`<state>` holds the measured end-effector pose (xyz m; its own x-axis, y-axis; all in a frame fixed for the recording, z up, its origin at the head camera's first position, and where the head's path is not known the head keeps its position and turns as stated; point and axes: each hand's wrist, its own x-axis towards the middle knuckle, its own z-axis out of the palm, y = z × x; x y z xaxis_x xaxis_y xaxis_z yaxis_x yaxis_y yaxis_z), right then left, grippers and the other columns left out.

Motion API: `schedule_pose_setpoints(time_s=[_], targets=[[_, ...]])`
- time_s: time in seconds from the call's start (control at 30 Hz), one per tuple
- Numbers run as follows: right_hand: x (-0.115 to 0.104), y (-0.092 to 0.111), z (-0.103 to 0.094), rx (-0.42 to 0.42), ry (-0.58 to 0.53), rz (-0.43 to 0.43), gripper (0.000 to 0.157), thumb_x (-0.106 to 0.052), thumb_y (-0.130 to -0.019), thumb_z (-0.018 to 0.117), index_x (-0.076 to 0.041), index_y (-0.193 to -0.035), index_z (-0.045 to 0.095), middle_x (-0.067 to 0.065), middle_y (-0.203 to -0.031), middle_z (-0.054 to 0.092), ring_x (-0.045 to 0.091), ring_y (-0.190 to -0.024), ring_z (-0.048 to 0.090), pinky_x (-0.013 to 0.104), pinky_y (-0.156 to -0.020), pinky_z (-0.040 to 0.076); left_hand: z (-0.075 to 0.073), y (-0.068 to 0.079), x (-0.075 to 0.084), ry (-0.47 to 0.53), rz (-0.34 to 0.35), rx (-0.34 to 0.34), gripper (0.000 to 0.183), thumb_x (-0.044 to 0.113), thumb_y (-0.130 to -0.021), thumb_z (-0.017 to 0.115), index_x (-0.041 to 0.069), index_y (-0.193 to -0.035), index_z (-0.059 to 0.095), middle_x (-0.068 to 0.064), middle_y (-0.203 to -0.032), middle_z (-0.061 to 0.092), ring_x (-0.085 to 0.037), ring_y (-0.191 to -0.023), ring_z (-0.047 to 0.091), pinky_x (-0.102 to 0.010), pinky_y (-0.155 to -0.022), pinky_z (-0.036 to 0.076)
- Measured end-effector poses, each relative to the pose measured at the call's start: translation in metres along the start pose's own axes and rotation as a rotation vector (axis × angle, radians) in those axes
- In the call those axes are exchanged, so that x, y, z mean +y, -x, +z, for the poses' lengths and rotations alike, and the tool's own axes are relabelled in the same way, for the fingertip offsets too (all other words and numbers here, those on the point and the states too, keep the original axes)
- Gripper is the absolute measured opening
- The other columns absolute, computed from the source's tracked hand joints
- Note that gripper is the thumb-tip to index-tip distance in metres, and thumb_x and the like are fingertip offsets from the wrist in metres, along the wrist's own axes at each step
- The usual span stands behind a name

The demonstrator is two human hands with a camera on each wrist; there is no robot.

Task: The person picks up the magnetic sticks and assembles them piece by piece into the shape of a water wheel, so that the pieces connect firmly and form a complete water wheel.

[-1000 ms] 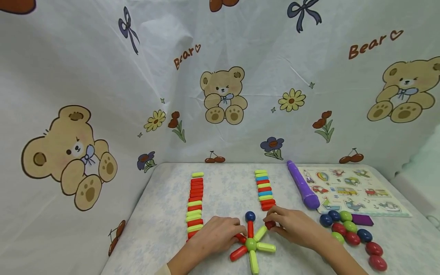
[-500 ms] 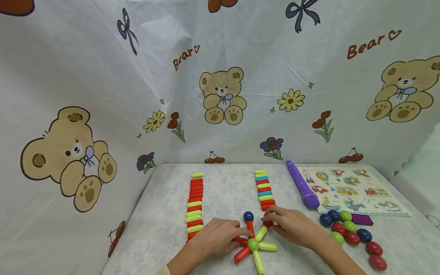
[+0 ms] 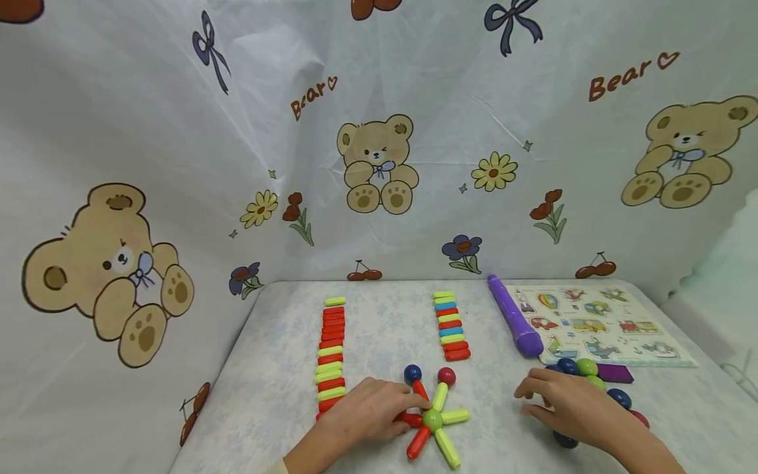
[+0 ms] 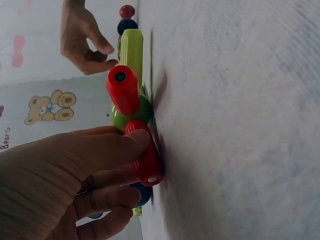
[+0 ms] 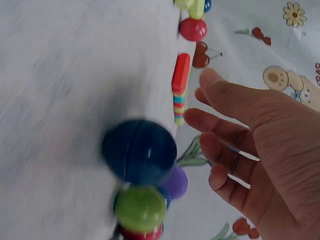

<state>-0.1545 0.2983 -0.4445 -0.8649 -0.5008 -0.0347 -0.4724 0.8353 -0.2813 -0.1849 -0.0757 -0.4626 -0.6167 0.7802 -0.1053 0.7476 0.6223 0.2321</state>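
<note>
In the head view a green ball (image 3: 433, 419) forms the hub of a star of red and yellow-green magnetic rods. A blue ball (image 3: 412, 374) and a red ball (image 3: 447, 376) sit on the ends of two upper rods. My left hand (image 3: 373, 411) pinches a red rod (image 4: 150, 167) of the star between thumb and fingers, plainly seen in the left wrist view. My right hand (image 3: 565, 405) is away from the star, over the loose balls at the right, its fingers loosely bent and holding nothing. A dark blue ball (image 5: 140, 151) lies near it in the right wrist view.
Two columns of short rods, the left column (image 3: 330, 368) and the right column (image 3: 450, 322), lie on the table (image 3: 391, 329). A purple microphone-shaped toy (image 3: 515, 316) rests by a picture board (image 3: 604, 322). A purple block (image 3: 614, 373) lies beside the balls.
My right hand has let go of the red ball, now on a yellow-green rod's end, and moved right to the loose balls. The star has turned slightly; my left hand stays at it.
</note>
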Motion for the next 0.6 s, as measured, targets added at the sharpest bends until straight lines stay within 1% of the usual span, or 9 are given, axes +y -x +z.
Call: schedule_pose_setpoints(time_s=[0.13,0.2,0.3,0.37,0.4,0.47,0.5,0.57,0.6], targets=[[0.012,0.021,-0.003,-0.068,-0.028,0.072,0.019,-0.041,-0.091,0.086,-0.030,-0.104,0.078,-0.017,-0.097,0.066,-0.006,-0.076,0.052,0.023,-0.061,0.050,0.000,0.000,0.001,0.012,0.019,0.002,0.041,0.033,-0.097,0.083,0.039,-0.136,0.072,0.019,-0.084,0.057,0.001,-0.065,0.047,-0.019,-0.059,0.039],[0.014,0.027,-0.003,-0.115,-0.054,0.129,0.023,-0.044,-0.088,0.087,-0.031,-0.104,0.078,-0.018,-0.097,0.066,-0.004,-0.077,0.053,0.025,-0.065,0.053,0.000,0.000,0.002,0.028,0.026,0.002,0.037,0.035,-0.098,0.082,0.038,-0.134,0.073,0.019,-0.077,0.054,0.001,-0.062,0.046,-0.019,-0.057,0.038],[0.015,0.033,0.001,-0.175,-0.102,0.231,0.028,-0.044,-0.082,0.091,-0.033,-0.104,0.078,-0.016,-0.101,0.067,0.002,-0.081,0.056,0.033,-0.074,0.060,0.001,-0.001,0.003,0.041,0.023,0.006,0.029,0.038,-0.101,0.078,0.038,-0.129,0.075,0.021,-0.072,0.053,0.002,-0.059,0.046,-0.018,-0.056,0.039],[0.015,0.035,0.004,-0.213,-0.132,0.312,0.030,-0.041,-0.079,0.094,-0.034,-0.104,0.078,-0.014,-0.104,0.068,0.007,-0.083,0.059,0.041,-0.080,0.063,0.001,-0.002,0.005,0.035,0.017,0.018,0.021,0.039,-0.102,0.076,0.037,-0.123,0.076,0.022,-0.068,0.052,0.002,-0.056,0.046,-0.017,-0.055,0.039],[0.015,0.035,0.006,-0.222,-0.147,0.339,0.031,-0.038,-0.078,0.095,-0.033,-0.104,0.078,-0.012,-0.106,0.068,0.010,-0.085,0.060,0.044,-0.082,0.063,0.002,-0.002,0.006,0.026,0.013,0.026,0.017,0.040,-0.103,0.075,0.036,-0.120,0.076,0.022,-0.066,0.051,0.002,-0.054,0.046,-0.017,-0.054,0.039],[0.016,0.036,0.009,-0.223,-0.173,0.352,0.032,-0.033,-0.078,0.095,-0.032,-0.104,0.078,-0.010,-0.108,0.068,0.013,-0.088,0.061,0.047,-0.084,0.063,0.002,-0.003,0.008,0.006,0.010,0.048,0.012,0.042,-0.103,0.075,0.035,-0.112,0.076,0.021,-0.061,0.048,0.002,-0.051,0.044,-0.016,-0.051,0.037],[0.016,0.036,0.009,-0.222,-0.175,0.340,0.031,-0.032,-0.078,0.095,-0.032,-0.104,0.079,-0.010,-0.107,0.067,0.014,-0.088,0.061,0.046,-0.083,0.064,0.002,-0.003,0.008,-0.004,0.010,0.059,0.010,0.042,-0.103,0.074,0.034,-0.109,0.076,0.020,-0.058,0.046,0.002,-0.049,0.042,-0.017,-0.050,0.036],[0.017,0.036,0.010,-0.211,-0.186,0.287,0.030,-0.027,-0.080,0.094,-0.029,-0.106,0.079,-0.010,-0.107,0.066,0.012,-0.089,0.060,0.043,-0.083,0.064,0.003,-0.003,0.009,-0.031,0.014,0.092,0.012,0.045,-0.102,0.075,0.034,-0.102,0.075,0.019,-0.055,0.042,0.000,-0.047,0.040,-0.017,-0.047,0.033],[0.017,0.035,0.010,-0.202,-0.179,0.247,0.029,-0.026,-0.082,0.093,-0.027,-0.107,0.079,-0.010,-0.107,0.065,0.010,-0.088,0.060,0.040,-0.081,0.064,0.004,-0.004,0.010,-0.040,0.019,0.110,0.013,0.046,-0.102,0.075,0.033,-0.099,0.075,0.019,-0.055,0.042,0.000,-0.048,0.039,-0.017,-0.047,0.033]])
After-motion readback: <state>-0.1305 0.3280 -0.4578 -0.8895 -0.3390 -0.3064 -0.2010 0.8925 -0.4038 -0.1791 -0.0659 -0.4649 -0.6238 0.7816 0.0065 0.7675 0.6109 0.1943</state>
